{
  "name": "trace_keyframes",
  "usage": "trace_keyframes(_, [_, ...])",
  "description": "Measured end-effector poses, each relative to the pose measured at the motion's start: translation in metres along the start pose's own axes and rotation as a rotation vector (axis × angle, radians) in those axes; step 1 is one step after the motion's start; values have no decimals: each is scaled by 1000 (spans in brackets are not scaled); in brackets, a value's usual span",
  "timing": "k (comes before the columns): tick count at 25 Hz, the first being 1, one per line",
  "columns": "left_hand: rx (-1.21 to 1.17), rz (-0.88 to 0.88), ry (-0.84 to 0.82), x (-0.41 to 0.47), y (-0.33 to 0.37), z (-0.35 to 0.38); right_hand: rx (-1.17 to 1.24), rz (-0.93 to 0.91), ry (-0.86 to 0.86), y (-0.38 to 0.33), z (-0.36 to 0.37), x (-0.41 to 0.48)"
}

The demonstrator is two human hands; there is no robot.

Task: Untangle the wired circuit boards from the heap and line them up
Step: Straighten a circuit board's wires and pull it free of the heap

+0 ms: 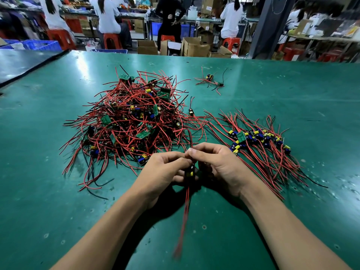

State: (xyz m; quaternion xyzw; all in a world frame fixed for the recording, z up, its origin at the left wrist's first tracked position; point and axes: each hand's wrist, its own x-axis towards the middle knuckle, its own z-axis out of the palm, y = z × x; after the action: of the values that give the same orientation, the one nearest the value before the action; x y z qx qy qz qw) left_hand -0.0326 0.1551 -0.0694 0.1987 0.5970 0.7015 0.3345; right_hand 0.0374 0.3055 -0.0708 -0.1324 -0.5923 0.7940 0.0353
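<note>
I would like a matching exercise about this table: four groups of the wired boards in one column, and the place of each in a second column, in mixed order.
1. tangled heap
2. lined-up row
3. small cluster
4. single board

A. pinched between the left hand and the right hand
B. far on the table, apart from the rest
C. right of the hands
D. left of centre, beyond the left hand

Pairs: 1-D, 2-C, 3-B, 4-A

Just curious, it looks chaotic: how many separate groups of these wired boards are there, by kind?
Tangled heap: 1
Lined-up row: 1
Small far cluster: 1
Lone board beside heap: 1
Board held by left hand and right hand: 1
Total: 5
</note>
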Motion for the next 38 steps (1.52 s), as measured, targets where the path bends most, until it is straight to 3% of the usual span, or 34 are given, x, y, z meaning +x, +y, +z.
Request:
trace_keyframes(7, [67,55,75,-5,1,7,3,-17,-41,3,4,-1])
trace_keyframes(10, [144,135,173,-6,-4,11,-69,19,6,3,5,-3])
trace_keyframes(14, [157,127,185,-3,-5,10,-117,-20,107,5,6,0])
trace_keyframes(21, [206,96,114,-4,-2,10,86,-85,305,-6,-11,9])
trace_keyframes(25, [195,90,112,-4,-2,9,306,36,274,-13,-13,9])
trace_keyframes(31, [191,79,85,-6,-1,8,645,53,181,-22,-21,4])
trace_keyframes(33, [207,99,108,-6,-2,8,458,-2,184,-19,-17,4])
trace_keyframes(35, [198,113,128,-6,-3,8,115,-35,153,-12,-11,2])
trace_keyframes(38, [186,127,142,-6,-5,8,-198,40,44,1,-2,-1])
